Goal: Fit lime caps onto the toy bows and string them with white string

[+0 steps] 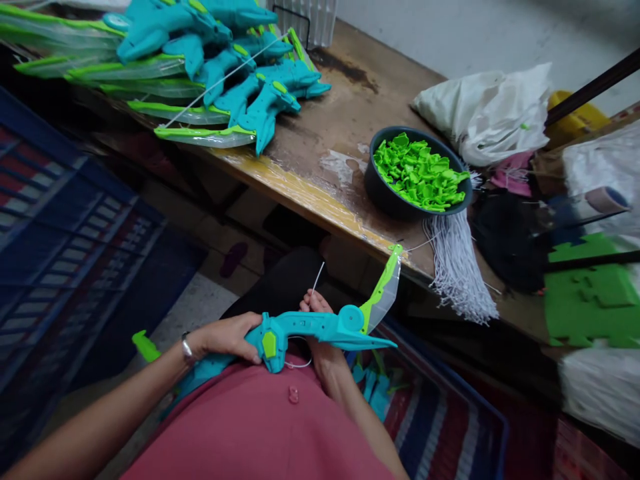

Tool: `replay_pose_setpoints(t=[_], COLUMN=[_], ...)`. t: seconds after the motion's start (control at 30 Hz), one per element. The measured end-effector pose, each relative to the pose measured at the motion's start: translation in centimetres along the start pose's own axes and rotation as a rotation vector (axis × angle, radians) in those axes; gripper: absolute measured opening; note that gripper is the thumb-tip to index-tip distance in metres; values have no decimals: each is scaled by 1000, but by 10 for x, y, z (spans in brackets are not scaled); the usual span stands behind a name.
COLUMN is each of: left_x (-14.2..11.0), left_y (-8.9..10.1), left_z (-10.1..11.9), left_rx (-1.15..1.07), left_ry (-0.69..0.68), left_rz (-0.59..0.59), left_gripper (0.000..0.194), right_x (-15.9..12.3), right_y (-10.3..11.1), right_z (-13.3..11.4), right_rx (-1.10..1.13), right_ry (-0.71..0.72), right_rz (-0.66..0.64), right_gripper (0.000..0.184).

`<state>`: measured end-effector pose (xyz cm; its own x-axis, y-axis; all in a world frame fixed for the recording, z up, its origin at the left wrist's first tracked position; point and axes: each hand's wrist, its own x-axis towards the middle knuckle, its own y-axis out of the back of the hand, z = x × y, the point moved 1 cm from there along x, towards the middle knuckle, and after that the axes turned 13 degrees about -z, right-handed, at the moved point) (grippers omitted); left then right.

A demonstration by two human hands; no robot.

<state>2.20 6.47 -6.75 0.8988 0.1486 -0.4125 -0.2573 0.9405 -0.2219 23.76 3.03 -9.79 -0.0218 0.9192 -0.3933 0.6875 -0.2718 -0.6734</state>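
A teal toy bow [313, 325] with lime-green, clear-webbed limbs lies across my lap against the pink shirt. Wrapped around its left part is my left hand [227, 339], thumb pressing near the lime-green inset. My right hand [318, 304] is behind the bow's middle, pinching a white string [319, 275] whose end sticks up above the fingers. A loop of the string hangs below the bow's body. Part of the right hand is hidden by the bow. The bow's right limb [384, 288] points up towards the table edge.
On the table [320, 133], several similar bows [240, 80] are piled at the left. A dark bowl [373, 190] holds lime-green parts. White strings [457, 267] hang over the edge beside it. Blue crates stand at the left [100, 287] and lower right [500, 417].
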Motion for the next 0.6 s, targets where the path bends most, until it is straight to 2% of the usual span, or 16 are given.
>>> replay_pose_setpoints(t=[0.17, 0.3, 0.4, 0.5, 0.6], left_x=[-2, -9, -21, -34, -39], left_y=[-5, -7, -9, -14, -19], left_z=[4, 11, 12, 5, -4], left_rx=[-33, 57, 94, 67, 195], left_ry=[10, 67, 137, 177, 170], left_rz=[-12, 72, 168, 220, 334], left_gripper=[47, 39, 39, 33, 22], right_x=[0, 4, 9, 2, -16], right_y=[-4, -1, 17, 43, 57], right_z=[-16, -23, -44, -83, -120], right_rx=[-44, -176, -312, -462, -648], right_ry=[92, 150, 259, 422, 608], right_rz=[-16, 21, 141, 316, 469], right_gripper=[38, 39, 40, 41, 35])
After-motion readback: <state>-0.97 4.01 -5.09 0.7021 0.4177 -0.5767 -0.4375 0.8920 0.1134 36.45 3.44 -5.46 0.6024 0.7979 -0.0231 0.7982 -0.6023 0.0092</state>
